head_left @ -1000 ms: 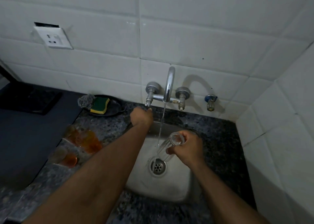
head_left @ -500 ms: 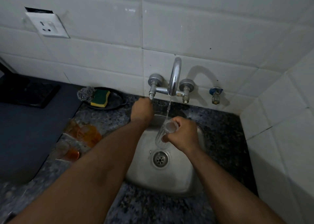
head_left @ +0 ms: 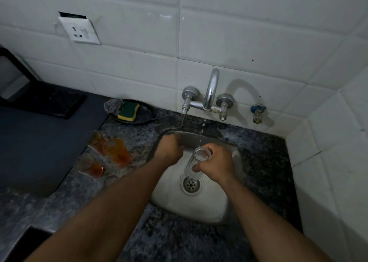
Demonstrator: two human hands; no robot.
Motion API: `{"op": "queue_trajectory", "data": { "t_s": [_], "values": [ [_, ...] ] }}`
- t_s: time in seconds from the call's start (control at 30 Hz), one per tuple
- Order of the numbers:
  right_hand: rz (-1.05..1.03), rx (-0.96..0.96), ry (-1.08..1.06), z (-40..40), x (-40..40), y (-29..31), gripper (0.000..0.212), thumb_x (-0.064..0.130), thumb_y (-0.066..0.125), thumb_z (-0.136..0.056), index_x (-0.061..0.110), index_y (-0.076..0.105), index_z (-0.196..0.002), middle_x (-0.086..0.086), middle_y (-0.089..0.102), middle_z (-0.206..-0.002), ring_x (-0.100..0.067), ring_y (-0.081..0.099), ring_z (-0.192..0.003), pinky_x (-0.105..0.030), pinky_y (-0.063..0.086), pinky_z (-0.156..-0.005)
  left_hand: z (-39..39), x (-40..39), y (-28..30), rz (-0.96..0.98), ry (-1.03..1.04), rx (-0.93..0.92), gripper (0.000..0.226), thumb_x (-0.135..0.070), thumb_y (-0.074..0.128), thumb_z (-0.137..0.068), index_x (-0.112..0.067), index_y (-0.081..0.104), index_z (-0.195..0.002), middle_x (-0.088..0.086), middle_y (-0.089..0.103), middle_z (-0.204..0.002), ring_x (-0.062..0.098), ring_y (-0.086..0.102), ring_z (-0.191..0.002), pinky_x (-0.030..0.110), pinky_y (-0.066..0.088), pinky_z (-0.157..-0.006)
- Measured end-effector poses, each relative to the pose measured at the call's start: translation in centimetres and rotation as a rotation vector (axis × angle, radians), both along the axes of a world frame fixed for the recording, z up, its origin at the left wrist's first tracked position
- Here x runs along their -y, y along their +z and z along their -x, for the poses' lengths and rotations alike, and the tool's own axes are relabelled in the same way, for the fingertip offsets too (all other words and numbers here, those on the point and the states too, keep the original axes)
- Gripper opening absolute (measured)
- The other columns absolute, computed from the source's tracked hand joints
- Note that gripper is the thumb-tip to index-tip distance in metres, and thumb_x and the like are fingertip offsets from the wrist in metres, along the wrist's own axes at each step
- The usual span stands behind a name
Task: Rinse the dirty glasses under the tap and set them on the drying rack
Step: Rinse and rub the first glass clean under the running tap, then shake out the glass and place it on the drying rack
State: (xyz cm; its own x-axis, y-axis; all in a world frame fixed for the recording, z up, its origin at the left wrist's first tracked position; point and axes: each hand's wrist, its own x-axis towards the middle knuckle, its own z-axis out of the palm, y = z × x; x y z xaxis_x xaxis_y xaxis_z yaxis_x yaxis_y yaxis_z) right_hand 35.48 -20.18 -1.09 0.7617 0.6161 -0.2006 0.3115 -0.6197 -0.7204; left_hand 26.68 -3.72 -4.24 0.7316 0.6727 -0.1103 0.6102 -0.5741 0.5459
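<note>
On the counter left of the sink, a cluster of orange-tinted glasses stands or lies close together. They look untouched by water, so I judge them as work still to come. Behind them a dark dish holds a sponge and a scouring pad. No drying rack shows anywhere in view, so nothing can be counted as finished and racked.

Over the sink's back left part, the left hand is curled into a loose fist, its grip closed on nothing I can see. It sits below the tap's left valve, not touching it.

Further right, a thin stream falls from the tap. The right hand has its grip wrapped around a clear glass, held tilted above the drain with its mouth up toward the water.

So this reads as an early stage: one glass mid-rinse, several waiting, and the setting-down step not yet begun.
</note>
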Motion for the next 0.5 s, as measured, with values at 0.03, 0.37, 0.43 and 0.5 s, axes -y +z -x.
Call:
{"op": "queue_trajectory", "data": {
  "t_s": [0.03,0.37,0.43,0.5],
  "values": [
    [0.008,-0.009,-0.001,0.1,0.1,-0.1,0.051,0.021,0.101,-0.044,0.027,0.071,-0.085,0.013,0.072,-0.078,-0.008,0.068,-0.071,-0.033,0.06,-0.063,1.1,0.6,-0.6,0.069,-0.034,-0.023,0.024,-0.012,0.063,-0.09,-0.01,0.074,-0.112,0.01,0.076,-0.103,0.027,0.072,-0.097,0.026,0.051,-0.08],
    [-0.139,-0.108,0.091,3.0,-3.2,0.4,0.05,0.016,0.102,-0.053,0.025,0.07,-0.091,0.008,0.076,-0.083,-0.008,0.072,-0.075,-0.022,0.054,-0.063,8.9,1.5,-0.8,0.373,-0.043,0.102,0.074,-0.023,0.095,-0.069,-0.02,0.064,-0.136,-0.005,0.069,-0.12,0.011,0.063,-0.111,0.019,0.05,-0.089],
    [-0.168,-0.095,0.096,3.7,-3.5,-0.1,0.048,0.018,0.102,-0.053,0.026,0.07,-0.089,0.007,0.076,-0.082,-0.01,0.072,-0.075,-0.027,0.057,-0.065,9.6,1.7,-0.8,0.355,-0.024,0.113,0.074,-0.023,0.093,-0.072,-0.022,0.062,-0.139,-0.004,0.069,-0.12,0.011,0.061,-0.108,0.02,0.045,-0.087],
    [-0.169,-0.084,0.107,4.4,-3.2,-1.0,0.049,0.021,0.101,-0.052,0.029,0.07,-0.089,0.008,0.076,-0.083,-0.008,0.073,-0.076,-0.036,0.061,-0.07,10.1,2.2,-1.2,0.336,-0.019,0.114,0.073,-0.024,0.091,-0.075,-0.022,0.06,-0.141,-0.003,0.068,-0.123,0.01,0.059,-0.106,0.018,0.042,-0.086]
  ]
}}
